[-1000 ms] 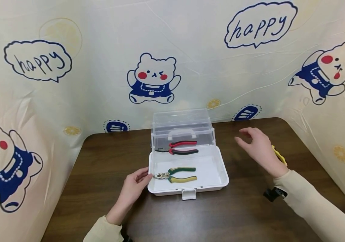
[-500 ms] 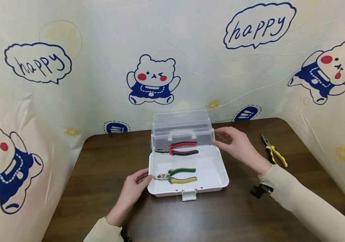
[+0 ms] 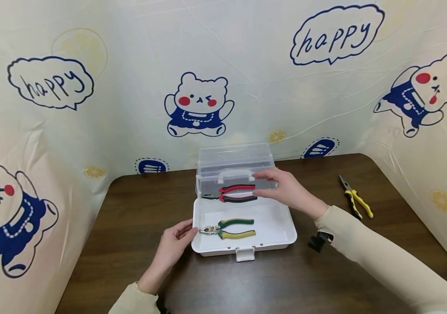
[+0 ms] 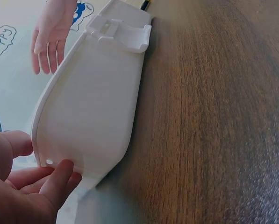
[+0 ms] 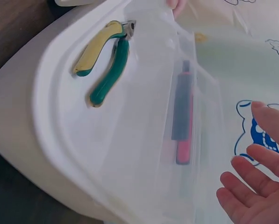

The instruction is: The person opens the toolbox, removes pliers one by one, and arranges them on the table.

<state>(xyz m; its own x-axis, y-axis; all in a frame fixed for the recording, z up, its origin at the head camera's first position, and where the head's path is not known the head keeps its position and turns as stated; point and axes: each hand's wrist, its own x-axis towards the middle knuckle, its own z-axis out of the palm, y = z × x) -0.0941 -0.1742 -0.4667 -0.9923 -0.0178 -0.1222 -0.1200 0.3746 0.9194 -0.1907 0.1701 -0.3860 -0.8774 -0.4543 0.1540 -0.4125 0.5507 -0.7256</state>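
A white toolbox [image 3: 273, 218] with its clear lid [image 3: 233, 155] raised sits in mid-table. My left hand [image 3: 173, 242] pinches its left rim, thumb on top and fingers beneath, as the left wrist view shows. Inside, toward the front, lie combination pliers [image 3: 237, 221] with green and yellow handles. Pliers with red and black handles [image 3: 240, 199] lie farther back, partly behind the clear plastic in the right wrist view. Over their handle ends hovers my right hand [image 3: 286, 189], holding nothing, fingers relaxed and thumb apart; in the right wrist view the palm [image 5: 265, 196] faces the box.
On the brown table [image 3: 137, 209], right of the box, lie long-nose pliers [image 3: 362, 204] with yellow and black handles. A white latch [image 3: 245, 254] juts from the box front. Patterned cloth [image 3: 129, 87] hangs behind the table and along both sides.
My right hand has moved left from beside the yellow-handled pliers to above the toolbox, uncovering those pliers. My left hand stays on the rim.
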